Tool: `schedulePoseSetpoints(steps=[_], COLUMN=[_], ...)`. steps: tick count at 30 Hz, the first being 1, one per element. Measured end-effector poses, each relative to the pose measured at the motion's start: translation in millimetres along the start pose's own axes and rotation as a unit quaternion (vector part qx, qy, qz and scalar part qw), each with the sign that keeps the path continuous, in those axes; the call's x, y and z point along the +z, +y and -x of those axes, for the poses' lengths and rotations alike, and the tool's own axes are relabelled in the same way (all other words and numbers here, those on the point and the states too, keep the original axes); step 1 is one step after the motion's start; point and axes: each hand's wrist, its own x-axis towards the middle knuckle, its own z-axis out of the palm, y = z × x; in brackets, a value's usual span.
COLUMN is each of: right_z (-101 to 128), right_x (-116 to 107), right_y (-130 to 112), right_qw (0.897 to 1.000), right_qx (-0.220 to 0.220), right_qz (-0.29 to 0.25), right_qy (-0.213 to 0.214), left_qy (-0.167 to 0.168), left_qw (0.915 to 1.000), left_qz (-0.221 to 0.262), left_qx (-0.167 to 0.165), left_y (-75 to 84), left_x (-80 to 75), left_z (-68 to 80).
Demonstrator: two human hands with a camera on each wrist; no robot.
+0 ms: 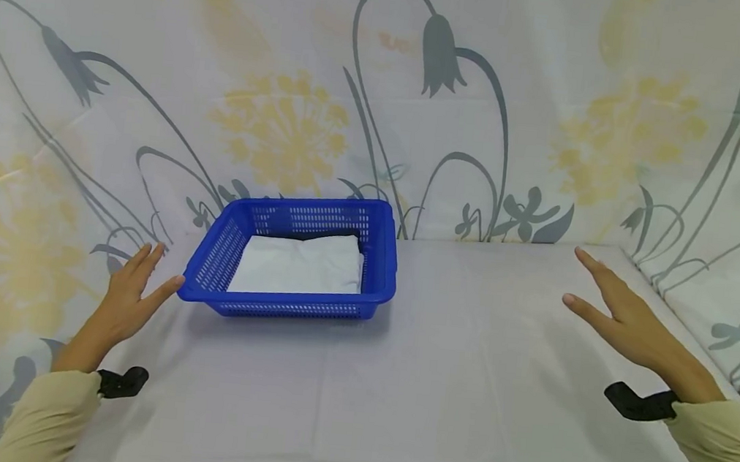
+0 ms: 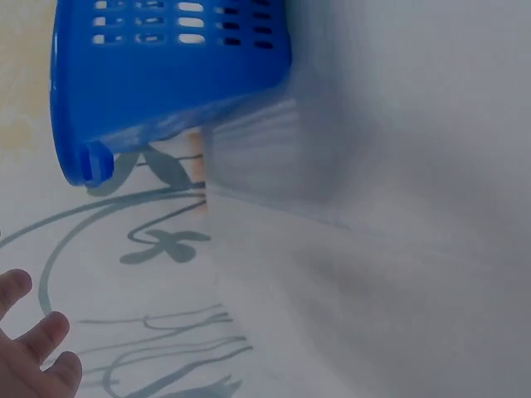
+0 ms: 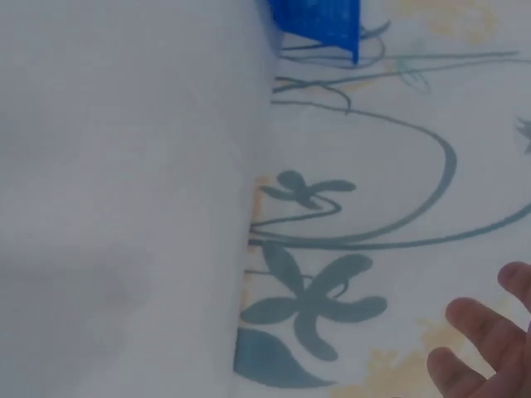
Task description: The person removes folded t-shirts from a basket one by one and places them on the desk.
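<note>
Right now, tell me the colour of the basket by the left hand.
Blue. The basket is a slotted blue plastic one holding folded white cloth; the head view shows it best.

No text, label, brand, number or sign can be read in any of the three views. The blue basket [image 1: 292,261] has only plain slotted walls with no lettering, and the folded white cloth [image 1: 301,264] inside it carries no tag that can be read. The floral backdrop [image 1: 286,128] shows only printed flowers and stems.
</note>
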Motion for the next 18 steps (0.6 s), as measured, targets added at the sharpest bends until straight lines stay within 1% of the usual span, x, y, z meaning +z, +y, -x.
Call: schedulePoseSetpoints(steps=[5,8,11,15,18], right_z=[-7.7,-11.7,-15.1,-20.0,-24.8], right_x=[6.2,8.8,10.2,11.8,14.0], right_y=[-8.0,-13.3,-19.9,-30.3,-38.8], right_qw=[0.998,0.996,0.994,0.993,0.990], right_qx=[-0.030,-0.048,-0.057,-0.050,-0.039], right_qz=[-0.035,-0.058,-0.076,-0.094,-0.127], right_qy=[0.036,0.051,0.055,0.049,0.042], left_qy=[0.042,0.059,0.067,0.071,0.073], left_qw=[0.9988,0.9977,0.9965,0.9942,0.9923], left_qz=[0.025,0.033,0.048,0.080,0.099], left_qx=[0.008,0.002,-0.005,-0.008,-0.013], left_y=[11.3,17.8,23.4,29.9,34.4], left_x=[-0.6,-1.6,-2.0,-2.7,-3.8], left_z=[-5.9,-8.2,-9.9,-11.2,-11.3])
